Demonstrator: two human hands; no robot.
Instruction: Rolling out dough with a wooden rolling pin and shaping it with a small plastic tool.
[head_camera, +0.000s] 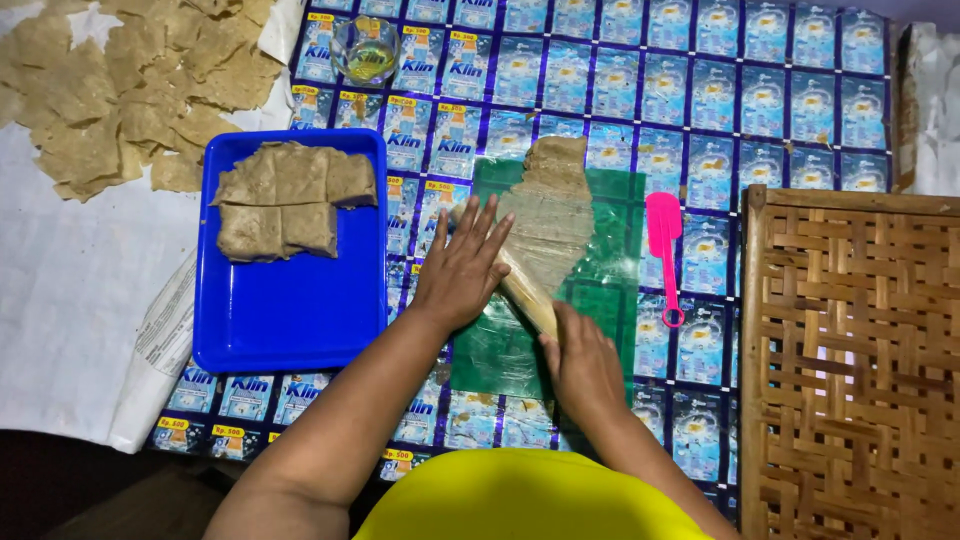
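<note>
Both hands (520, 320) on rolling pin (525, 292) — flattening dough (548, 215).

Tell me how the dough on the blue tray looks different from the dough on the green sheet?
The tray dough sits in thick, blocky slabs; the sheet dough is rolled thin and flat with ragged edges. The tray dough lies untouched, while the sheet dough is under a rolling pin pressed by both hands. Both are the same brownish colour.
</note>
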